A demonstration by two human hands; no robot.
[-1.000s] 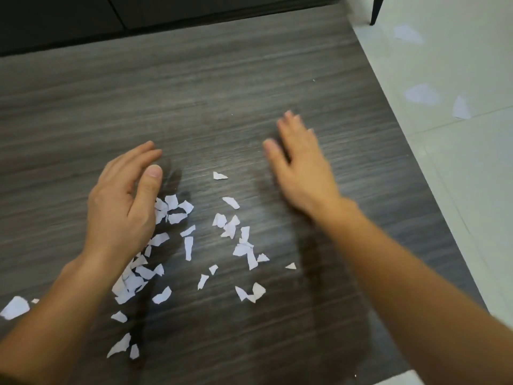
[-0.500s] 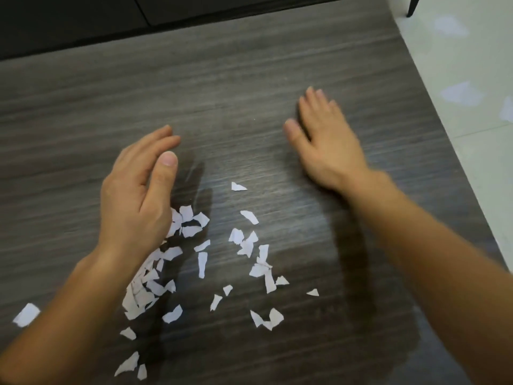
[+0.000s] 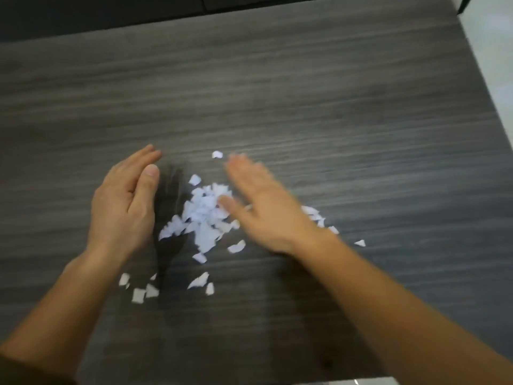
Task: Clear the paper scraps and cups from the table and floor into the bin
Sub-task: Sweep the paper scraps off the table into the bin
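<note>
While both hands lie open and grip nothing, the left hand [image 3: 125,207] stands on edge as a wall beside the heap of paper scraps [image 3: 204,218], and the right hand [image 3: 263,209], blurred and flat, touches the heap's other side. Loose scraps [image 3: 144,291] lie apart near the left wrist, with more strays [image 3: 359,243] beyond the right wrist, all on the dark worktop [image 3: 305,93]; no cups or bin are visible. Risk, by judgement: light scraps may slip under the palms or flutter away, leaving these outliers uncollected.
</note>
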